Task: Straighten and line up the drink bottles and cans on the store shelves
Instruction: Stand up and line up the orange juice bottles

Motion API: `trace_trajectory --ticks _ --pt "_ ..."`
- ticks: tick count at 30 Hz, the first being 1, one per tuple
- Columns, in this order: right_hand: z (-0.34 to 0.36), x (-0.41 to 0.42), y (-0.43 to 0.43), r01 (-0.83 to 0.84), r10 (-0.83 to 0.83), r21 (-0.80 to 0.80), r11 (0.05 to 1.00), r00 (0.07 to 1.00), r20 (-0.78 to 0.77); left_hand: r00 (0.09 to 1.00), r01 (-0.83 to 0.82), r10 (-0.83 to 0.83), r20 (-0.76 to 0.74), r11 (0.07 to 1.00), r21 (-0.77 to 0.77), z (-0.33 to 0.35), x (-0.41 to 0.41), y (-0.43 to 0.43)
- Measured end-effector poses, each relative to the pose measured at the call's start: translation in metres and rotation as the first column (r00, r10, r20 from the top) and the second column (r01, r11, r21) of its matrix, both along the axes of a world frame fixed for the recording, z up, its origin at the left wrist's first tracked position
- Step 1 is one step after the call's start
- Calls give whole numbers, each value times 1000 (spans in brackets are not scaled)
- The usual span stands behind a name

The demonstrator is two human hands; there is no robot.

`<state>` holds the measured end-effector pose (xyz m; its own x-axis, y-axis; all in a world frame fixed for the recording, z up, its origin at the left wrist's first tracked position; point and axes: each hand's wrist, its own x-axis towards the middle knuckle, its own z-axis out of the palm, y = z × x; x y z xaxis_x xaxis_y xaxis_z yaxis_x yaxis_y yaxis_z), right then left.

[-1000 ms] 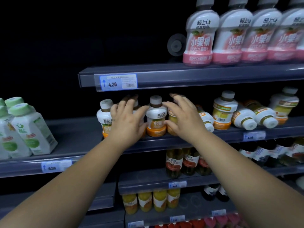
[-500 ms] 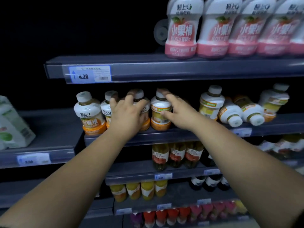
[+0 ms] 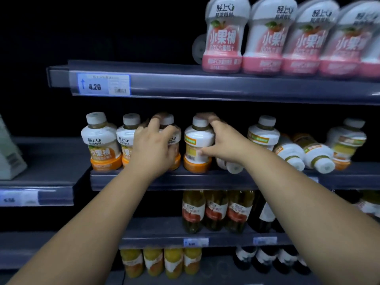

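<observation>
Small white juice bottles with orange bases stand along the middle shelf. My left hand is wrapped around the third bottle from the left, mostly hiding it. My right hand grips the fourth bottle, whose barcode side faces me. Two upright bottles stand at the left end with labels forward. Right of my right hand, one bottle stands upright and several lie tipped over with caps toward me. Another fallen one lies under my right wrist.
Larger pink-based bottles line the top shelf above a 4.20 price tag. Dark glass bottles and yellow juice bottles fill lower shelves. A white carton stands on the left shelf.
The view has shifted closer and slightly left. My right hand has closed around the fourth bottle and turned it so its barcode faces out. My left hand stays on the third bottle.
</observation>
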<state>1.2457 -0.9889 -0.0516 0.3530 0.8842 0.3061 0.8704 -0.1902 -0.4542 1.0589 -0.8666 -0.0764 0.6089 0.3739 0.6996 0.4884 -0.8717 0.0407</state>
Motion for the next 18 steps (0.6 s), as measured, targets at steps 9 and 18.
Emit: trace_trajectory --ticks 9,18 --pt "18 16 -11 -60 59 -52 997 998 -11 990 -68 42 -135 979 -193 30 -9 2" --pt "19 7 -7 -81 93 81 993 984 -154 994 -40 16 -104 972 -231 25 -10 0"
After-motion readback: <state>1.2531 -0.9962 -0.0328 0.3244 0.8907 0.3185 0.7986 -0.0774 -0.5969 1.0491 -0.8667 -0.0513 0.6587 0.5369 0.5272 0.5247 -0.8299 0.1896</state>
